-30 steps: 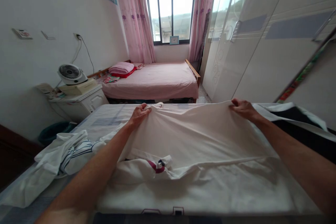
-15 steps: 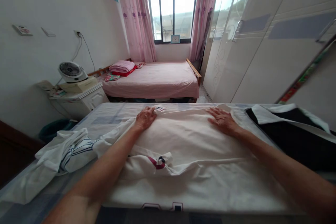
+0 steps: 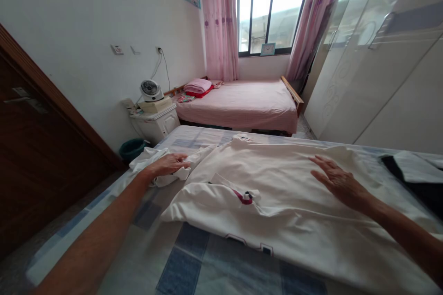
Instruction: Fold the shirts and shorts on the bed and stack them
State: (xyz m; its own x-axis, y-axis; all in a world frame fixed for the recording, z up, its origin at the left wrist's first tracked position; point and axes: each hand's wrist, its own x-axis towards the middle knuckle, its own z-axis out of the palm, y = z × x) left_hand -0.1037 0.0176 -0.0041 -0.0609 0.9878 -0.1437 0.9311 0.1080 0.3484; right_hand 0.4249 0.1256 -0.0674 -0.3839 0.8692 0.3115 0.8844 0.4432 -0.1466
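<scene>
A white shirt (image 3: 270,161) with dark red and navy trim lies spread across the blue-and-white checked bed cover (image 3: 183,253), its near part rumpled. Above its right part is my right hand (image 3: 341,183), open with fingers spread and holding nothing. My left hand (image 3: 169,165) is at a bunched white cloth (image 3: 173,179) to the left of the shirt. Its fingers stretch rightward over the folds, loosely apart, and they partly cover the cloth. Whether the fingertips press on it is hard to see.
A black and white garment (image 3: 420,175) lies at the right edge. Beyond stands a bed with a pink sheet (image 3: 242,106). At the left are a bedside cabinet (image 3: 157,122) carrying a fan (image 3: 151,91), a green bin (image 3: 132,149) and a brown door (image 3: 41,147). A wardrobe (image 3: 374,83) stands right.
My left hand has left the shirt's far left edge and moved left to the bunched cloth. My right hand has come nearer and stays spread. The view has turned left.
</scene>
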